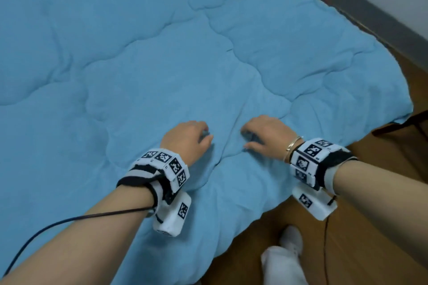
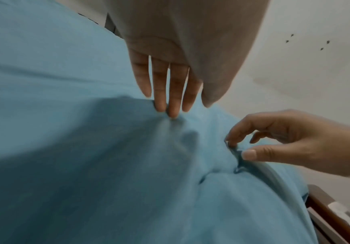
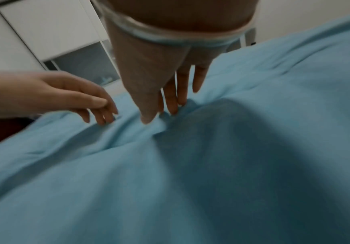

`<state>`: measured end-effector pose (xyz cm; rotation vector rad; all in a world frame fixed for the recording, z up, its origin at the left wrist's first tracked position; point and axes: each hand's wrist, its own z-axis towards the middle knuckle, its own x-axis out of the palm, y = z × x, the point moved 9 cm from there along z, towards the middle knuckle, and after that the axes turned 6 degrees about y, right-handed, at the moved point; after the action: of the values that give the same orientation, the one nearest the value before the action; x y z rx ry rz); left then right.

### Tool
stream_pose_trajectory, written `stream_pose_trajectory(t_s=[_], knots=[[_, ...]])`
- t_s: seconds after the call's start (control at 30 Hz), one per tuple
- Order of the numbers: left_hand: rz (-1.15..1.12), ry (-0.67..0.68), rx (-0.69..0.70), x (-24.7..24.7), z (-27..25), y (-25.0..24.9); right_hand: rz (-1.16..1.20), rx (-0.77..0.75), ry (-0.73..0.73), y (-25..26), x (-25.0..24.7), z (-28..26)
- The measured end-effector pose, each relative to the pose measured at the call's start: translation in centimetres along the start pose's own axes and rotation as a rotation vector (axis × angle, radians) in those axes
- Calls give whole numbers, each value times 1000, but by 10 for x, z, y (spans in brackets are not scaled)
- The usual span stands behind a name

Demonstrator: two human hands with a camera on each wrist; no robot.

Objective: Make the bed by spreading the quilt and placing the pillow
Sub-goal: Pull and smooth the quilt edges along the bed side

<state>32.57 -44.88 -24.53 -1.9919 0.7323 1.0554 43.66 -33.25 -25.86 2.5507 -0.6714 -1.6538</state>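
A light blue quilt (image 1: 162,53) lies spread over the bed and fills most of every view (image 2: 86,165) (image 3: 253,165). Both hands sit close together on it near its front edge. My left hand (image 1: 206,136) has straight fingers (image 2: 169,99) whose tips press into the cloth, with the thumb held apart; it also shows in the right wrist view (image 3: 105,115). My right hand (image 1: 246,139) pinches a small fold of the quilt between thumb and fingers (image 2: 237,148) (image 3: 161,118). No pillow is in view.
The quilt's right corner hangs over a brown wooden floor (image 1: 370,215). A grey skirting (image 1: 347,0) runs along the white wall at the far right. My white-clad leg and shoe (image 1: 291,240) stand by the bed edge. A white cabinet (image 3: 44,33) stands beyond the bed.
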Motion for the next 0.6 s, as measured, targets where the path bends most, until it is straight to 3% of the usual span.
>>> stream_pose_trajectory(t_s=[0.07,0.2,0.43,0.6], knots=[[-37,32,57,4,26,-27,-80,97,-19,-64,-12,-5],[-5,38,51,17,75,-81,-142,246,97,-178,-20,-18],[123,206,-100,72,144,-172,-358,-24,216,-255,-22,-27],[258,298,-199,67,178,-203,-250,-202,-11,-256,-43,-28]])
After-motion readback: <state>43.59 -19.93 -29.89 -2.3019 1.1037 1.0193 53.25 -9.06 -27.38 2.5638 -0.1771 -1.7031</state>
